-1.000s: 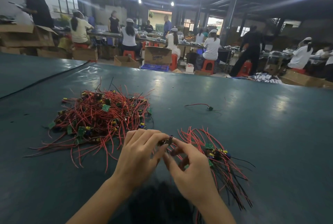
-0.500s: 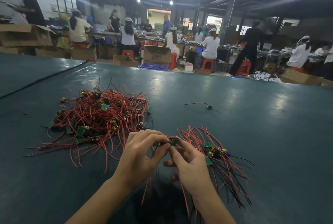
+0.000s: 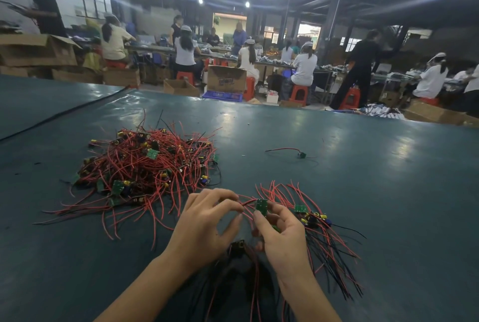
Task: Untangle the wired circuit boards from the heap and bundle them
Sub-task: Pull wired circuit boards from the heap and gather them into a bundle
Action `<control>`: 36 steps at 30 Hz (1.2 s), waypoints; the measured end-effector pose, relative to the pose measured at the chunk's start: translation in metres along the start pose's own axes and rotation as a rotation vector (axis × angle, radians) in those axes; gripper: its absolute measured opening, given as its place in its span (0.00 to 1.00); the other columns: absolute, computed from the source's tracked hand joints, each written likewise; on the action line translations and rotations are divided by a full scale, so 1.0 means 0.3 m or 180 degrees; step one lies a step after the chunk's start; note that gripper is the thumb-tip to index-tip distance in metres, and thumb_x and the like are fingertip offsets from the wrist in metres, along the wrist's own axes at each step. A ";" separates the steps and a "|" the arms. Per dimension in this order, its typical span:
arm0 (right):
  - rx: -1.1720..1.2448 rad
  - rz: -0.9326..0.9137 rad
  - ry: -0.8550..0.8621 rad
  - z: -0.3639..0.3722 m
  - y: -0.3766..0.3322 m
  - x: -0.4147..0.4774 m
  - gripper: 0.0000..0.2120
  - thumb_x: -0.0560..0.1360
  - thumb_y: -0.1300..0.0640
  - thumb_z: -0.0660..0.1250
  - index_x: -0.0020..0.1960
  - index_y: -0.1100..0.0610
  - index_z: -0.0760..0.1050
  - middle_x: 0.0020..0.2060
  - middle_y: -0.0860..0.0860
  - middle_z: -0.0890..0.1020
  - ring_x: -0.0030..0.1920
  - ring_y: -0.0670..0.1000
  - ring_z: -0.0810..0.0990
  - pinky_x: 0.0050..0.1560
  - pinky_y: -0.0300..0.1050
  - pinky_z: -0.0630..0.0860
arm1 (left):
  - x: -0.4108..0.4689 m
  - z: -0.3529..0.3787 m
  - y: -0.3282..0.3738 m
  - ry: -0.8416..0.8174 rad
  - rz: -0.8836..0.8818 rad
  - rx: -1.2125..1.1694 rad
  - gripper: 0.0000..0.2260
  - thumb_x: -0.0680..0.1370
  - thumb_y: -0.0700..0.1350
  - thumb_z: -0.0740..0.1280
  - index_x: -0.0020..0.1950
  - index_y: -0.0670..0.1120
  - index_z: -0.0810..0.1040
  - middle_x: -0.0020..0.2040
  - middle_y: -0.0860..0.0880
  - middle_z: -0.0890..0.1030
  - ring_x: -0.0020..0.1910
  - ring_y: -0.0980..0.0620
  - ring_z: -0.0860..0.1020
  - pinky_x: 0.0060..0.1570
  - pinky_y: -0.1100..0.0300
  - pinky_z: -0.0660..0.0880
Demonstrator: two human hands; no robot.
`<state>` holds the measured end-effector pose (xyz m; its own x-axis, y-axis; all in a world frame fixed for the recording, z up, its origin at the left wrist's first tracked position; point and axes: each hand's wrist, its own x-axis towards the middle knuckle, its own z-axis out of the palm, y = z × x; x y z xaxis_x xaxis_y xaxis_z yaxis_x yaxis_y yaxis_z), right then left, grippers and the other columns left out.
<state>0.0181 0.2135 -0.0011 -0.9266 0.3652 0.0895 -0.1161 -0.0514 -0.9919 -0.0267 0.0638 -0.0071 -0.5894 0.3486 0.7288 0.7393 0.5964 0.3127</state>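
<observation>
Board [image 3: 261, 207]: lifted higher than a moment ago, green face showing, near centre.
Left hand [image 3: 207, 225]: pinching its red wire [image 3: 245, 202].
Right hand [image 3: 282, 236]: gripping board.
Heap [image 3: 147, 166]: far left on desk [image 3: 363, 192].

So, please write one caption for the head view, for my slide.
Between heap and sorted bundle, left hand pinches a red wire, right hand holds a green circuit board.

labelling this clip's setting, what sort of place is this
Most likely an electronics assembly workshop or small factory. A heap of red-wired circuit boards lies on a big teal worktable, workers in white caps sit on red stools behind, and cardboard boxes stand about.
</observation>
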 end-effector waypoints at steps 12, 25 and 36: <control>0.0981 -0.0234 0.0525 -0.022 -0.029 0.015 0.07 0.76 0.67 0.68 0.50 0.57 0.77 0.35 0.52 0.80 0.25 0.45 0.73 0.23 0.37 0.70 | -0.040 0.051 -0.017 -0.1500 -0.0141 -0.0187 0.11 0.77 0.54 0.65 0.57 0.55 0.78 0.53 0.57 0.77 0.53 0.57 0.73 0.55 0.59 0.72; 0.0551 -0.1628 -0.0057 0.000 -0.066 -0.049 0.13 0.73 0.61 0.69 0.51 0.45 0.78 0.38 0.50 0.80 0.31 0.47 0.75 0.27 0.39 0.72 | 0.014 -0.016 0.025 -0.0080 -0.0758 -0.1027 0.16 0.78 0.56 0.59 0.43 0.48 0.82 0.40 0.55 0.80 0.41 0.56 0.78 0.44 0.53 0.75; -0.0528 -0.1817 -0.0357 0.021 -0.059 -0.072 0.10 0.76 0.59 0.68 0.56 0.49 0.79 0.45 0.47 0.83 0.44 0.51 0.84 0.41 0.45 0.81 | 0.039 -0.021 0.156 0.0364 -0.1338 -0.3202 0.10 0.80 0.45 0.62 0.55 0.45 0.81 0.45 0.51 0.85 0.43 0.56 0.82 0.43 0.67 0.77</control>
<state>0.0380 0.2006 0.0151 -0.7674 0.1916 0.6119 -0.5573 0.2727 -0.7843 0.0032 0.0912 0.0198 -0.8615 0.1553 0.4835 0.4446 -0.2292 0.8659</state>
